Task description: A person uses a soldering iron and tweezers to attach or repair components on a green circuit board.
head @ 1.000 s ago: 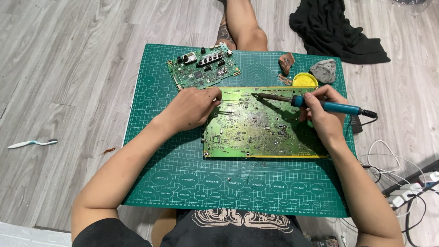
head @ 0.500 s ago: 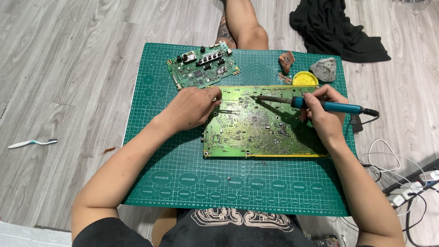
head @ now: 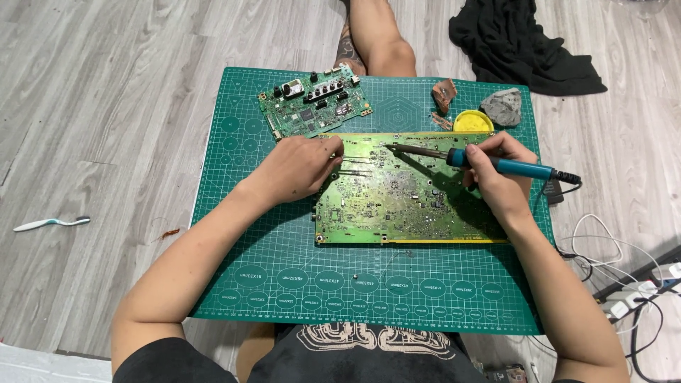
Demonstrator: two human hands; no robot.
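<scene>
**Soldering iron tip on the big board, tweezers alongside**

Head view: hands sit over a large green circuit board [head: 404, 191] lying flat on a green cutting mat [head: 234, 234] on the floor. The right hand [head: 496, 174] is closed in a pen grip around the blue soldering iron [head: 496, 164], whose tip reaches left to the far middle of the board. The left hand [head: 301, 167] rests on the board's left edge, fingers curled shut on thin tweezers [head: 355, 167] pointing right toward the iron's tip. Compared with half a second and a second ago, almost nothing has shifted: both hands and the iron hold the same spots, so the work looks like steady dwelling on one joint. A smaller board [head: 312, 106] lies at the far left of the mat, a yellow tin [head: 473, 120] and grey lump [head: 502, 106] at far right. A toothbrush [head: 51, 224] lies well apart on the left.
</scene>
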